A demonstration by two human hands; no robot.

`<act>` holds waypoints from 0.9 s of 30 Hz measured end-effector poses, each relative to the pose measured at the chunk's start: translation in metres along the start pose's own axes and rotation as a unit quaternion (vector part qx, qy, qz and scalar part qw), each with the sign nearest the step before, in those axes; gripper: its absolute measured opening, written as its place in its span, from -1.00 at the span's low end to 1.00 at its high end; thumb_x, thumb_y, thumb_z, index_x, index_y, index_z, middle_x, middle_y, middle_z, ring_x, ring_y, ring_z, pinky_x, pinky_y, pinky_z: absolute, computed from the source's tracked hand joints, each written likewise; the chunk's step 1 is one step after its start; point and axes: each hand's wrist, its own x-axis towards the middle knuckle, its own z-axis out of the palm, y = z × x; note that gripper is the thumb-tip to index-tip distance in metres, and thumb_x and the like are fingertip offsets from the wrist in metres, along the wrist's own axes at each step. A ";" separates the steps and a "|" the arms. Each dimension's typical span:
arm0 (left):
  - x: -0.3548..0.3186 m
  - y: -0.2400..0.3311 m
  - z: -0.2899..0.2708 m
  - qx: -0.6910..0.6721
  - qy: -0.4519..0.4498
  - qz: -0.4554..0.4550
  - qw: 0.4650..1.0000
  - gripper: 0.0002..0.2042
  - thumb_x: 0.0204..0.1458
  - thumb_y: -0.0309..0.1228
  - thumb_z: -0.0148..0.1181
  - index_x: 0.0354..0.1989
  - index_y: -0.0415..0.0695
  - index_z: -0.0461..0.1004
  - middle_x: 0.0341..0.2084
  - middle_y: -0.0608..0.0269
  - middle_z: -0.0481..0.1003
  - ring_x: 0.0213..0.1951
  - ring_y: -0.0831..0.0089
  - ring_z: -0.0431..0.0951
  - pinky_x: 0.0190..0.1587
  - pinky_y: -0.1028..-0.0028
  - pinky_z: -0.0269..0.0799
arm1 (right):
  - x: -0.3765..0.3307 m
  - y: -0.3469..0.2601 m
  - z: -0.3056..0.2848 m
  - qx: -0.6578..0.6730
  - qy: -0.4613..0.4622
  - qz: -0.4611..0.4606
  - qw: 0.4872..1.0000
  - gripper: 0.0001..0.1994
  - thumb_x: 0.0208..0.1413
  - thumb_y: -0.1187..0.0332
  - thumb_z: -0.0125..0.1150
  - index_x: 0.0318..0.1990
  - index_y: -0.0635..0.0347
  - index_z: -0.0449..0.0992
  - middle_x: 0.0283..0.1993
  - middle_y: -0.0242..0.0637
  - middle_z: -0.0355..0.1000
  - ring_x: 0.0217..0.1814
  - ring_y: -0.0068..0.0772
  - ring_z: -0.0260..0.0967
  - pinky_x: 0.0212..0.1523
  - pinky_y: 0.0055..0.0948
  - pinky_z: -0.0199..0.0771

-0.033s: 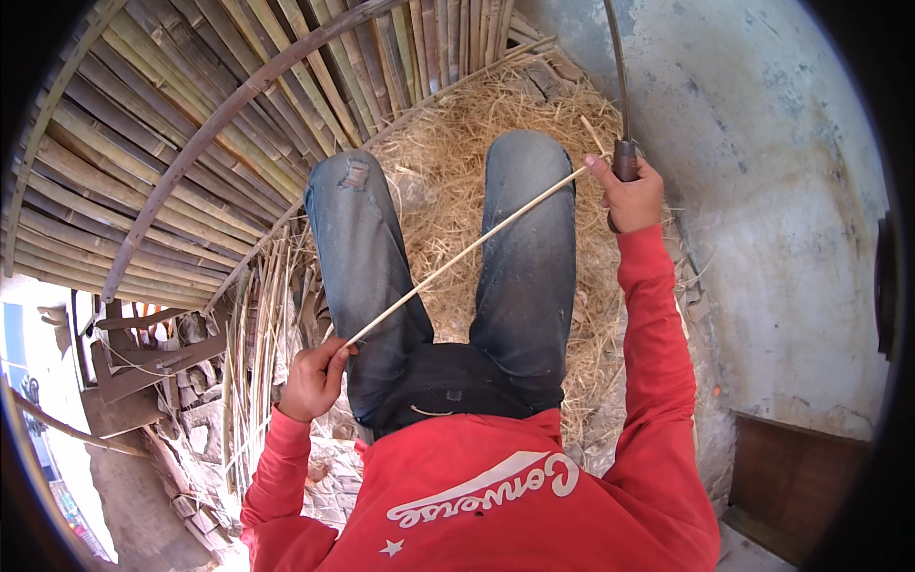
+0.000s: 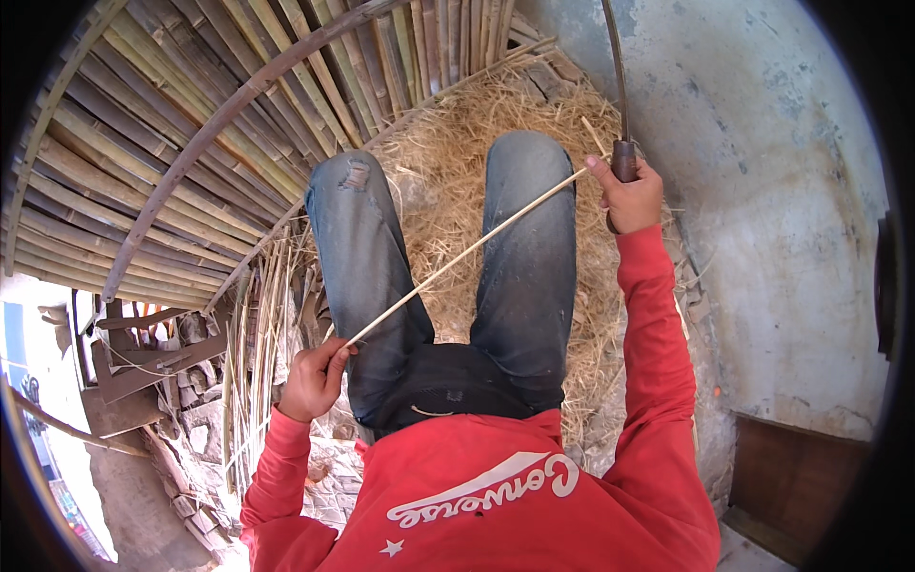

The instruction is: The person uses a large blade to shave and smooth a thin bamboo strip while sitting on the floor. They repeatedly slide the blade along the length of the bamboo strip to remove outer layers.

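Virtually no displacement is noted since the earlier frame: both hands, the strip between them and the tool occupy the same positions, save for a barely perceptible shift at the tool's handle.

Left hand (image 2: 313, 381): fingers closed, with the thumb and forefinger pinching the lower end of a thin, pale strip (image 2: 467, 250). Right hand (image 2: 633, 197): fingers closed around the dark handle of a long-bladed tool (image 2: 624, 162), its narrow blade (image 2: 620, 81) pointing up and away beside the wall. The right thumb lies at the strip's upper end; how firmly it presses cannot be told.

The strip runs straight and slanting, low at the left hand and higher at the right, across both legs of the blue jeans (image 2: 362, 257). A short pale length shows just above the right thumb; whether it belongs to the same strip cannot be determined.

Surroundings: loose straw-like shavings (image 2: 448, 133) cover the floor between and beyond the knees. At upper left stands a panel of bamboo slats (image 2: 162, 95), crossed by a curved pole (image 2: 191, 153). Upright pale strips (image 2: 253, 353) are gathered near the left hand. A stained, bluish-grey wall (image 2: 772, 191) occupies the right side, with a brown board (image 2: 801, 486) below.
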 end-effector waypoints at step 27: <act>-0.001 0.019 0.005 0.039 0.016 -0.022 0.999 -0.83 0.36 -0.46 0.07 -0.21 -0.25 0.57 -0.66 -0.02 0.44 -0.63 0.04 0.50 -0.53 0.23 0.29 | -0.016 0.037 -0.039 -0.267 0.024 -0.156 0.951 -0.45 0.26 -0.22 0.23 -0.32 0.19 0.58 -0.54 -0.09 0.48 -0.51 0.03 0.47 -0.44 -0.11 0.42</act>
